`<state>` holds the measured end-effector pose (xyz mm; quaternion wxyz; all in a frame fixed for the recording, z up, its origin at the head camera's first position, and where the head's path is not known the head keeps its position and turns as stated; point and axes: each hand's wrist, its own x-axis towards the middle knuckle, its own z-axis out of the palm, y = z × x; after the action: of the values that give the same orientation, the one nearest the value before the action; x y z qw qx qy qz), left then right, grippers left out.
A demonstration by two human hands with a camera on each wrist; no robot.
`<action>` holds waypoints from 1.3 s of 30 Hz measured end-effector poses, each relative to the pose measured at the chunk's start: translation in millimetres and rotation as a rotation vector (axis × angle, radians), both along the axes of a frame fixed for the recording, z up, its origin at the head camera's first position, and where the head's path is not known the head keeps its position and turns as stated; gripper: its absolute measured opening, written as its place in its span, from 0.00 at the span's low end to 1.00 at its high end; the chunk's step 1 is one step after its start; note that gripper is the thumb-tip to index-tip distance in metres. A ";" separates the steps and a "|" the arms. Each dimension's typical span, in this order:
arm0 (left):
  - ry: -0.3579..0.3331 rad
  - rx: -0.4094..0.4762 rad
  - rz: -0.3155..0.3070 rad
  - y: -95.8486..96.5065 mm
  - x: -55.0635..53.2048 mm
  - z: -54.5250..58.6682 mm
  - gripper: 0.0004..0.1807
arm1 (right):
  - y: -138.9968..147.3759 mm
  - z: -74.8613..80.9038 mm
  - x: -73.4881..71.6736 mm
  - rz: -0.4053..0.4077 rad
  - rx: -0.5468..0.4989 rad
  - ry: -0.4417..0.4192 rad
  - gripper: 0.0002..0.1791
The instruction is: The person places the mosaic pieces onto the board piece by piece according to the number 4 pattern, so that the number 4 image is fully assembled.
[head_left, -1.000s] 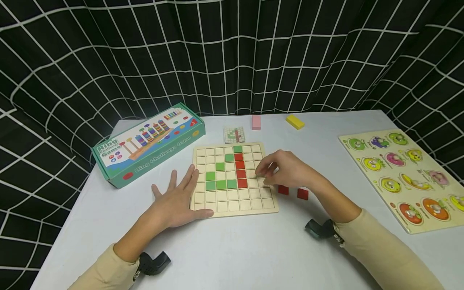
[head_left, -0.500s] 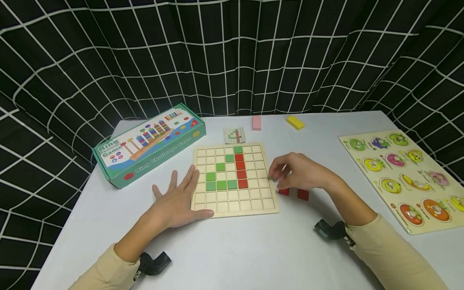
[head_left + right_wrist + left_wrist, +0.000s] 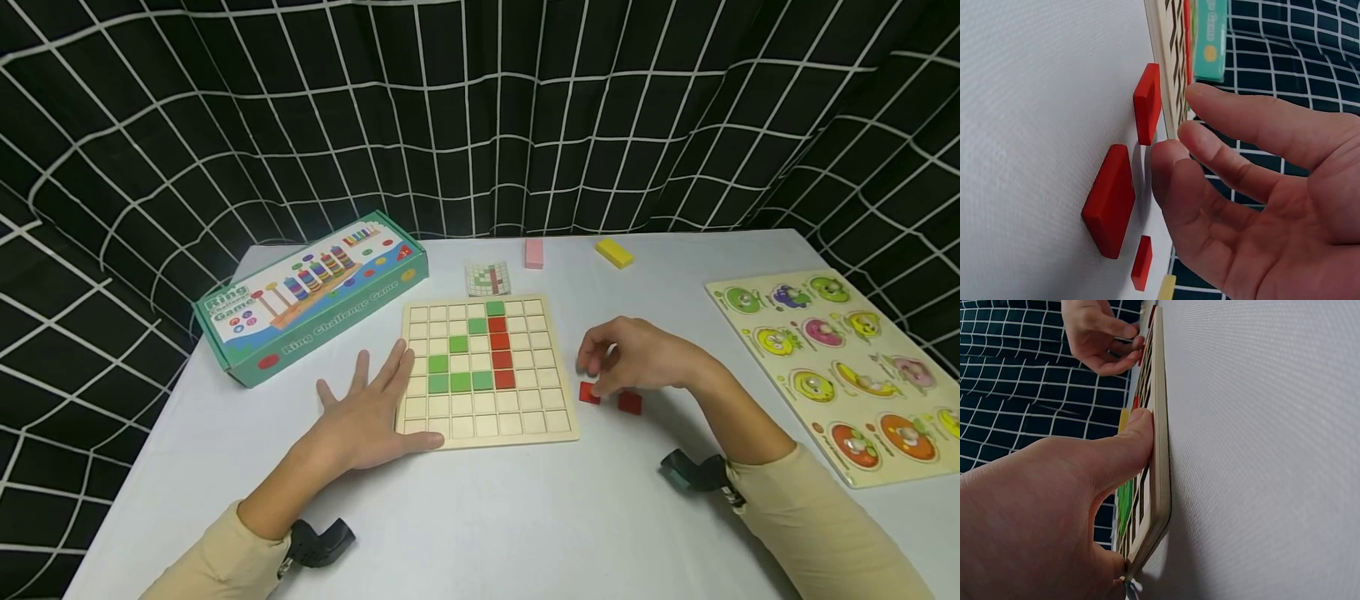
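Observation:
A pale wooden grid board lies on the white table, with a slanting run and a row of green square tiles and a column of red square tiles in its cells. My left hand is spread at its left side, thumb resting on the near rim. Just right of the board, my right hand hovers with loosely bent fingers and nothing between them. Under it lie loose red tiles, one by the fingertips and another nearer the wrist. The right wrist view shows a third small red tile.
Behind the board sits a small pattern card, with a pink block and a yellow block farther right. A green game box stands at the left. A fruit puzzle board lies at the right.
My right hand has moved right, from over the board's right columns to above the loose red tiles. My left hand has stayed in place.

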<state>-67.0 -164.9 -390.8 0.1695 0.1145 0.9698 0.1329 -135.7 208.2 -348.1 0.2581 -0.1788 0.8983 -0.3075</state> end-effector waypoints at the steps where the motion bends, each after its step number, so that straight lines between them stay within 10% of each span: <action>1: 0.001 -0.002 -0.001 0.2 0.0 0.1 0.68 | 0.3 -0.1 0.1 -0.001 0.006 -0.001 0.14; 39: -0.012 0.009 0.004 -0.1 -0.5 3.1 0.68 | -10.7 -7.5 5.0 0.016 0.125 0.026 0.15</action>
<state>-67.5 -165.0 -387.7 0.1747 0.1127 0.9683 0.1383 -130.8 197.4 -355.6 0.2592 -0.1734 0.9176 -0.2466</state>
